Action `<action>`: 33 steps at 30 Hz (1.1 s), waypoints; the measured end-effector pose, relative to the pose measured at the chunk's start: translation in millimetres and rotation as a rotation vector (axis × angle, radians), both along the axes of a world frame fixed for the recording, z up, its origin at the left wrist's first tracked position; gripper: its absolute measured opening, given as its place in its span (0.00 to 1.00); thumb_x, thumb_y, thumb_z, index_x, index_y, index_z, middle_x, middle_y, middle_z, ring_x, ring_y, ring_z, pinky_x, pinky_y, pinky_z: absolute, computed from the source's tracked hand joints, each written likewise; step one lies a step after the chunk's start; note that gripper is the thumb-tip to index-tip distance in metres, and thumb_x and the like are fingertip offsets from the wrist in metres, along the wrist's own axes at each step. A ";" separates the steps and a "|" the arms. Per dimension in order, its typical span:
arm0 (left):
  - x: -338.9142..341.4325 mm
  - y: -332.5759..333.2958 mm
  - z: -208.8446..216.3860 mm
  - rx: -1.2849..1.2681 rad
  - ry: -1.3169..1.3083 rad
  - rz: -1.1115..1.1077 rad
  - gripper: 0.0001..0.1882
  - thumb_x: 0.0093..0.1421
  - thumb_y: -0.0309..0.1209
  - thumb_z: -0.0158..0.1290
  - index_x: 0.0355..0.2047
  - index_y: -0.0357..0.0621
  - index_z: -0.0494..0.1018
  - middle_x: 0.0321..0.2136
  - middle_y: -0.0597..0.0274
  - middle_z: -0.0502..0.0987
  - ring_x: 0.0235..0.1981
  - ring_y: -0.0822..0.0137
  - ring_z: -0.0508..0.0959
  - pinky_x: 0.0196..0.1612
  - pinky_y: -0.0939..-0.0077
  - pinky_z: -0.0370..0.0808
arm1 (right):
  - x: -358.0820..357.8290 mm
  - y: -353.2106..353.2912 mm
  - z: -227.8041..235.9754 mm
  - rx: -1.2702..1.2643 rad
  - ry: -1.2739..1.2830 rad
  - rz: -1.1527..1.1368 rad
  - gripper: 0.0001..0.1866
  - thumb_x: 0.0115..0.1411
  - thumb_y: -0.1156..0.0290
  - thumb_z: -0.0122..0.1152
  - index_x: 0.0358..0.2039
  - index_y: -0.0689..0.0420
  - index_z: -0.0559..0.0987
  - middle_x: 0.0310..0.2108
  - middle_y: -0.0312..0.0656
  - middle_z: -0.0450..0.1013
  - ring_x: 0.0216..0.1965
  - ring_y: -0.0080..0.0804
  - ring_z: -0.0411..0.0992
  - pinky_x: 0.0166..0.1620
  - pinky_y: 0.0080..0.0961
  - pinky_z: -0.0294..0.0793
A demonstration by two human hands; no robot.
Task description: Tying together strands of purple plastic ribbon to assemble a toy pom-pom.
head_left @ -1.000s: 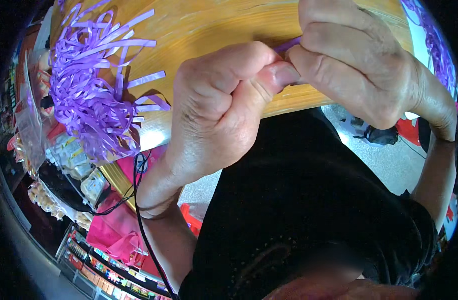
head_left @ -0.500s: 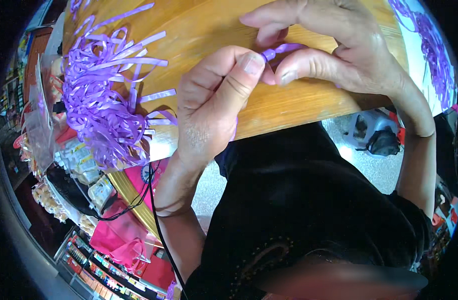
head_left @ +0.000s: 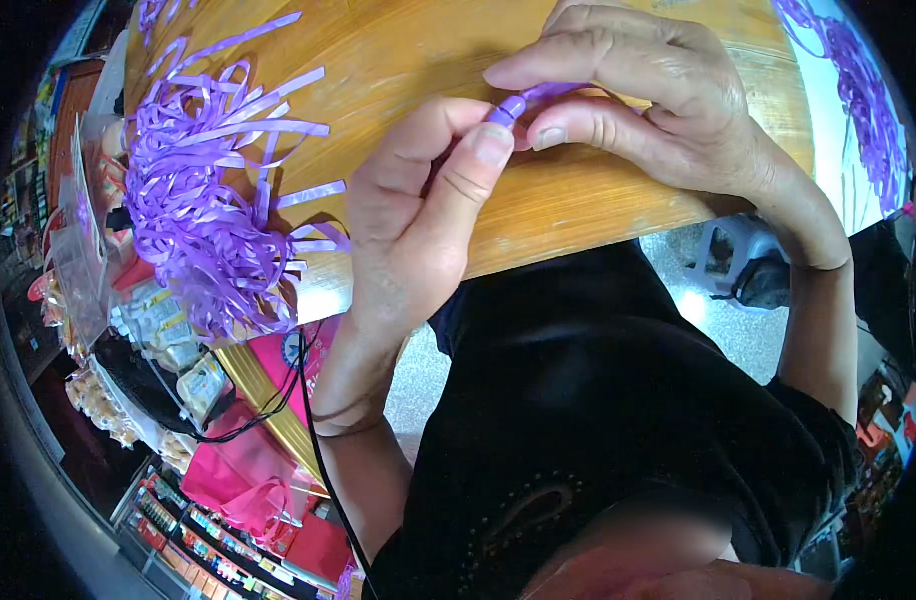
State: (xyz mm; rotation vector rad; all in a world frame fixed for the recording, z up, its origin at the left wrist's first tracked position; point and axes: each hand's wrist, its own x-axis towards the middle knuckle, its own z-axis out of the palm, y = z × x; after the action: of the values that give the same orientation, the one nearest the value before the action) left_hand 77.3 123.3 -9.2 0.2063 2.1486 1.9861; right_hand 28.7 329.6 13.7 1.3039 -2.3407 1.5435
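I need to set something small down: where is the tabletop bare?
The tabletop is bare beyond the left hand, between the purple ribbon pile and the right hand; also between the right hand and the near edge. Crowded: the left side, under the pile, and the far right, with more purple strands.

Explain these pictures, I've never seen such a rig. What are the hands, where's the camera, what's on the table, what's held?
No robot: these are a person's own bare hands. The camera is the left of two fisheyes worn on the head, looking down, so edges bend near the rim.

On the wooden table, to the left, lies a tangled heap of purple ribbon strips. The left hand pinches a purple ribbon between thumb and index finger. It runs into the right hand, whose thumb and index finger are apart; whether other fingers grip it isn't clear.
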 end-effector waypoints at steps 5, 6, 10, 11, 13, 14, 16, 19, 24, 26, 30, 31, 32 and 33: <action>-1.6 1.6 -7.4 -0.129 0.272 -0.006 0.05 0.59 0.25 0.51 0.33 0.36 0.72 0.22 0.64 0.72 0.22 0.75 0.68 0.27 0.82 0.66 | -0.9 -2.4 1.3 0.070 0.049 -0.027 0.17 0.48 0.73 0.66 0.38 0.67 0.77 0.27 0.44 0.74 0.27 0.31 0.72 0.29 0.22 0.71; -2.4 1.8 -8.4 -0.175 0.329 -0.008 0.05 0.58 0.25 0.52 0.33 0.36 0.72 0.21 0.62 0.72 0.21 0.73 0.69 0.27 0.82 0.66 | -0.9 -2.5 -1.1 0.039 0.073 -0.030 0.16 0.48 0.74 0.66 0.37 0.67 0.77 0.27 0.44 0.74 0.27 0.32 0.72 0.29 0.23 0.71; -4.0 1.1 -12.8 -0.181 0.405 0.008 0.04 0.57 0.24 0.53 0.33 0.36 0.72 0.21 0.59 0.72 0.20 0.69 0.69 0.26 0.80 0.67 | -1.1 -3.1 5.2 0.051 0.079 -0.033 0.15 0.47 0.75 0.67 0.36 0.66 0.77 0.28 0.44 0.73 0.28 0.32 0.72 0.30 0.24 0.71; -4.5 1.3 -13.9 -0.180 0.403 0.015 0.05 0.56 0.24 0.53 0.33 0.36 0.72 0.22 0.58 0.73 0.20 0.67 0.70 0.26 0.79 0.68 | -1.4 -3.0 4.5 0.053 0.077 -0.034 0.15 0.47 0.75 0.67 0.36 0.66 0.77 0.28 0.44 0.73 0.28 0.32 0.72 0.30 0.24 0.71; -5.5 1.7 -16.5 -0.179 0.399 0.023 0.05 0.56 0.24 0.54 0.33 0.37 0.72 0.23 0.58 0.73 0.20 0.66 0.70 0.27 0.79 0.68 | -1.5 -2.7 3.0 0.021 0.033 -0.030 0.13 0.48 0.76 0.66 0.35 0.66 0.78 0.29 0.44 0.72 0.28 0.32 0.71 0.30 0.25 0.70; -6.4 2.2 -18.7 -0.170 0.463 0.036 0.05 0.56 0.24 0.54 0.32 0.37 0.72 0.21 0.58 0.72 0.20 0.66 0.70 0.26 0.78 0.68 | -1.9 -2.5 3.2 0.021 0.031 -0.030 0.13 0.48 0.76 0.66 0.35 0.66 0.78 0.29 0.44 0.72 0.28 0.32 0.71 0.30 0.25 0.70; -8.1 2.7 -18.4 -0.158 0.523 0.047 0.05 0.55 0.25 0.55 0.32 0.37 0.72 0.20 0.58 0.70 0.20 0.65 0.69 0.25 0.77 0.67 | -2.9 -1.5 2.5 0.025 0.045 0.007 0.10 0.50 0.74 0.64 0.33 0.65 0.77 0.28 0.43 0.71 0.28 0.33 0.70 0.30 0.26 0.69; -11.3 3.0 -14.1 -0.328 0.622 -0.022 0.05 0.54 0.26 0.56 0.30 0.38 0.72 0.18 0.59 0.66 0.17 0.64 0.67 0.21 0.75 0.64 | -3.3 -0.2 1.2 0.020 -0.035 0.019 0.09 0.52 0.74 0.63 0.33 0.64 0.77 0.27 0.43 0.71 0.28 0.32 0.70 0.30 0.25 0.69; -17.4 -1.0 -17.5 -0.517 0.858 -0.066 0.07 0.48 0.26 0.59 0.28 0.42 0.72 0.16 0.63 0.59 0.12 0.67 0.62 0.15 0.76 0.58 | -2.6 0.2 1.4 -0.003 -0.225 0.061 0.07 0.54 0.74 0.60 0.32 0.63 0.76 0.27 0.41 0.71 0.27 0.30 0.70 0.31 0.23 0.68; -20.7 -2.2 -19.1 -0.582 0.922 -0.086 0.08 0.48 0.28 0.59 0.27 0.43 0.72 0.16 0.64 0.59 0.12 0.69 0.62 0.15 0.76 0.58 | -3.1 0.5 0.1 -0.011 -0.306 0.076 0.06 0.56 0.74 0.59 0.31 0.63 0.75 0.26 0.40 0.71 0.27 0.29 0.70 0.31 0.23 0.68; -22.9 -5.3 -22.5 -0.679 1.029 -0.153 0.09 0.45 0.30 0.60 0.26 0.43 0.73 0.17 0.67 0.59 0.12 0.73 0.63 0.13 0.78 0.58 | -3.6 -2.1 -21.7 -0.008 -0.288 0.103 0.04 0.56 0.75 0.58 0.30 0.61 0.75 0.25 0.38 0.71 0.25 0.25 0.68 0.30 0.20 0.66; -24.3 -6.1 -22.1 -0.679 1.026 -0.156 0.09 0.45 0.30 0.60 0.26 0.43 0.73 0.17 0.67 0.59 0.12 0.73 0.63 0.13 0.78 0.58 | -3.6 -4.6 -29.8 0.003 -0.187 0.123 0.03 0.55 0.76 0.59 0.29 0.60 0.75 0.25 0.37 0.70 0.24 0.22 0.67 0.27 0.18 0.64; -26.3 -6.5 -21.2 -0.693 1.062 -0.185 0.09 0.44 0.30 0.60 0.26 0.43 0.73 0.18 0.67 0.58 0.12 0.73 0.63 0.13 0.78 0.58 | -1.0 -4.8 -32.1 0.001 -0.191 0.121 0.03 0.55 0.76 0.59 0.29 0.60 0.75 0.25 0.37 0.70 0.24 0.22 0.67 0.27 0.18 0.64; -27.9 -6.3 -21.4 -0.707 1.098 -0.216 0.10 0.43 0.29 0.60 0.26 0.43 0.73 0.18 0.68 0.58 0.12 0.73 0.64 0.13 0.78 0.58 | 2.3 -5.5 -32.7 -0.010 -0.370 0.094 0.03 0.56 0.75 0.58 0.29 0.61 0.75 0.24 0.36 0.70 0.24 0.22 0.66 0.28 0.18 0.64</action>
State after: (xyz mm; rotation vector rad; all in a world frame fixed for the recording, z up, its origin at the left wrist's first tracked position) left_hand 49.5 116.9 -30.6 1.5809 3.0426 0.8896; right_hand 31.0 324.1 -19.0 1.2310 -2.5010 1.9727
